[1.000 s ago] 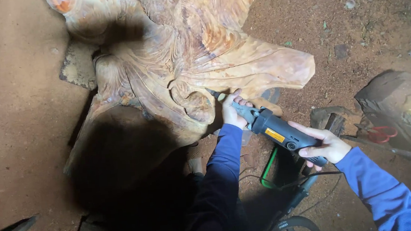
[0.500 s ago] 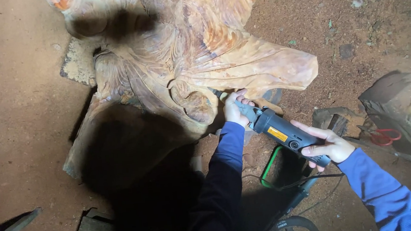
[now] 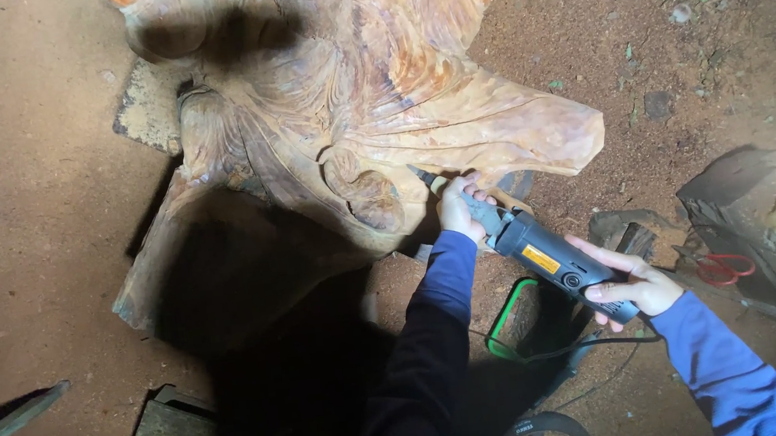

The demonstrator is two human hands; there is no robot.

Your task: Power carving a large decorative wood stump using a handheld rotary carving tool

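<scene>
Left hand (image 3: 456, 207) clamped round the nose of a grey die grinder (image 3: 543, 255), right hand (image 3: 630, 285) gripping its rear, bit tip at the carved wooden stump (image 3: 349, 108), mid-scene on red dirt floor (image 3: 15, 187), red scissors (image 3: 725, 267) far right

Lit by one hard source near the camera, brightest on the carved wood root (image 3: 377, 105) toward 12 o'clock. Falls off fast to dimness at the frame's edges, darkest at 5 and 7 o'clock. Deep black shadow pooled below the carving from centre down to 6 o'clock, swallowing the dark sleeve (image 3: 421, 366). Smaller shadow across the carving at 11 o'clock. Warm orange cast over the dirt floor (image 3: 15, 187). Mild glare on the pale wood. Sharp at centre, softer toward the corners.
</scene>
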